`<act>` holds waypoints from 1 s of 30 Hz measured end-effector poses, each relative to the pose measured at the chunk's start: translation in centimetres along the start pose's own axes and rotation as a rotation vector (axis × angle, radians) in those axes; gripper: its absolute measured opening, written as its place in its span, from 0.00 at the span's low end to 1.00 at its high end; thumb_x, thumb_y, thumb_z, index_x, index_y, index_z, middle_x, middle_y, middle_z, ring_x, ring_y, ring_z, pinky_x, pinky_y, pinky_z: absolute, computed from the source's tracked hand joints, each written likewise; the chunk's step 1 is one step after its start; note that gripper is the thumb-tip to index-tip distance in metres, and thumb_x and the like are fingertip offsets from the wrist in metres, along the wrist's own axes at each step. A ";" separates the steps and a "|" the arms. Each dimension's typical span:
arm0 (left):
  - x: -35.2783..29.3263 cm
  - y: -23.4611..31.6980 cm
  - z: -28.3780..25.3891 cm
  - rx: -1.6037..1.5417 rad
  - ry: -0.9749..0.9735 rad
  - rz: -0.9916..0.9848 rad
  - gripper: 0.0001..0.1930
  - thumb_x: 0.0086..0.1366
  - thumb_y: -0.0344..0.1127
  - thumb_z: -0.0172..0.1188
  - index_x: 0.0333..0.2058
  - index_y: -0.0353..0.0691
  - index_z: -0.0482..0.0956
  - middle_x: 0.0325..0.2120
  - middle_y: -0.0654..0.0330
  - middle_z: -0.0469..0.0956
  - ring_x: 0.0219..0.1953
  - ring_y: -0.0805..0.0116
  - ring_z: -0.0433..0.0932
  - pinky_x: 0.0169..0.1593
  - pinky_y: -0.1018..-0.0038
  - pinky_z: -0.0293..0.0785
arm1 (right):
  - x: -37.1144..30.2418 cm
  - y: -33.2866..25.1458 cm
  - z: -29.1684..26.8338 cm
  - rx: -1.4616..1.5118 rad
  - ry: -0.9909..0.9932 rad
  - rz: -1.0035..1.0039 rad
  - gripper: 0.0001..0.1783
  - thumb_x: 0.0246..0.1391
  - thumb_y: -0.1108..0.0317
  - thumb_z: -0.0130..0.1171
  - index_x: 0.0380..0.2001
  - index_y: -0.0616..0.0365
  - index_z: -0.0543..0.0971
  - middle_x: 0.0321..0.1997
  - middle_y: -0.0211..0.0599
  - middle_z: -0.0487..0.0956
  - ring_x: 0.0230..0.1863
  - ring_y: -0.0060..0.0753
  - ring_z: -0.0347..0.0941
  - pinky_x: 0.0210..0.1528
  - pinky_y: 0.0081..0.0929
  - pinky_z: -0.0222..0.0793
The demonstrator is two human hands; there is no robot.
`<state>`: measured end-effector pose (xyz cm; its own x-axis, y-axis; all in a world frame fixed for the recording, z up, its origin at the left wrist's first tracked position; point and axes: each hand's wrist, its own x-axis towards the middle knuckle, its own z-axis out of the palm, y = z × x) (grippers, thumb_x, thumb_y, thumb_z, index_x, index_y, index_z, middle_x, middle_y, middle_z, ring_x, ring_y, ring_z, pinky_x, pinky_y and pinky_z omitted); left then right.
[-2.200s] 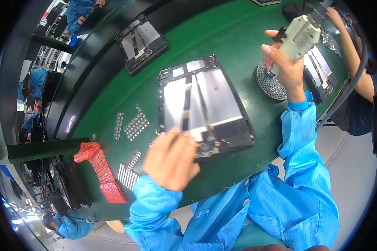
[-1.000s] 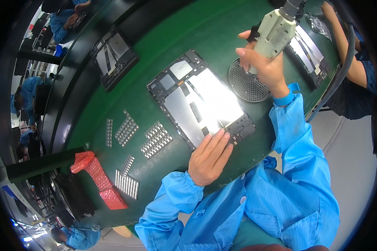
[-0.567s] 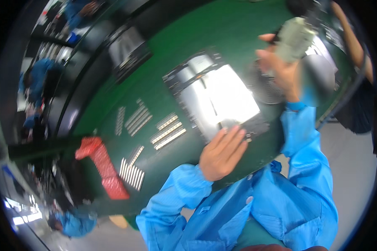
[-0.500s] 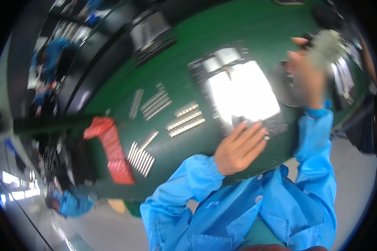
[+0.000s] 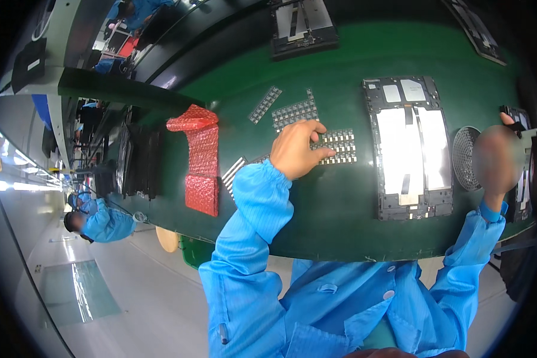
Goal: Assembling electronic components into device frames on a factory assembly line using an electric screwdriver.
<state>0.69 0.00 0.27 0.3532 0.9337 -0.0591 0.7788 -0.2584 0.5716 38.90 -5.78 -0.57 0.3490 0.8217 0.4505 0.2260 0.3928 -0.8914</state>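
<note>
Left hand (image 5: 298, 146): thumb and forefinger parted, a gap between them, tips over the left end of a sheet of small parts (image 5: 343, 146). Contact hard to tell; nothing seen lifted. Right hand (image 5: 496, 161): well apart, badly blurred, closed on a pale power tool (image 5: 528, 134); finger detail lost.

The sheet lies flat on the green counter (image 5: 328, 209), just left of the open tablet (image 5: 409, 149), bare counter between. Tablet flat too, silver inside upward, much glare.

On handling, my judgement: the step looks like fine finger work at the sheet. Come in at its edge, pinch lightly, disturb 1 part at a time and leave the neighbours in line. Small pieces would scatter if the sheet were dragged. Hold the tool clear of the tablet's bare insides meanwhile.

Counts, going outward. Hands: 2. Power tool: 1. Sheets and strips of parts: 5 made out, counting the 1 under the fingers, a striped sheet (image 5: 232, 174) and a short strip partly behind the left hand; parts on them too small to count. Open tablet before the person: 1. Similar flat devices farther off: 3, at far edge (image 5: 304, 27), far right corner (image 5: 474, 30) and right edge. Round mesh dish (image 5: 464, 158): 1. Red bubble wrap (image 5: 203, 146): 1 piece. Co-workers (image 5: 107, 225) beyond: at least 2.
</note>
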 end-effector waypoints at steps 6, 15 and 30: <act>3.6 -1.4 -1.9 -0.028 0.094 0.082 0.16 0.45 0.32 0.68 0.34 0.32 0.78 0.28 0.56 0.75 0.17 0.77 0.69 0.26 0.79 0.67 | -0.1 0.1 -0.1 0.066 -0.017 -0.015 0.20 0.52 0.74 0.51 0.50 0.68 0.66 0.18 0.26 0.66 0.19 0.16 0.60 0.26 0.19 0.59; 9.0 -3.9 -4.1 0.119 -0.144 -0.072 0.25 0.37 0.38 0.74 0.36 0.35 0.78 0.33 0.52 0.78 0.38 0.62 0.77 0.44 0.72 0.72 | 0.0 0.8 1.0 0.095 0.104 0.062 0.22 0.50 0.74 0.55 0.49 0.68 0.66 0.19 0.28 0.67 0.18 0.17 0.61 0.21 0.17 0.58; 7.7 -2.1 -2.6 0.284 0.062 0.067 0.11 0.41 0.33 0.69 0.25 0.38 0.80 0.23 0.53 0.78 0.28 0.60 0.78 0.32 0.70 0.73 | -0.7 -0.1 0.3 0.050 0.100 0.078 0.23 0.50 0.74 0.54 0.50 0.70 0.65 0.19 0.30 0.69 0.18 0.19 0.62 0.22 0.19 0.60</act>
<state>0.42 8.37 0.75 0.3828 0.9235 0.0264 0.8720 -0.3706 0.3197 38.41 -6.27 -0.76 0.4534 0.8060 0.3806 0.1505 0.3517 -0.9240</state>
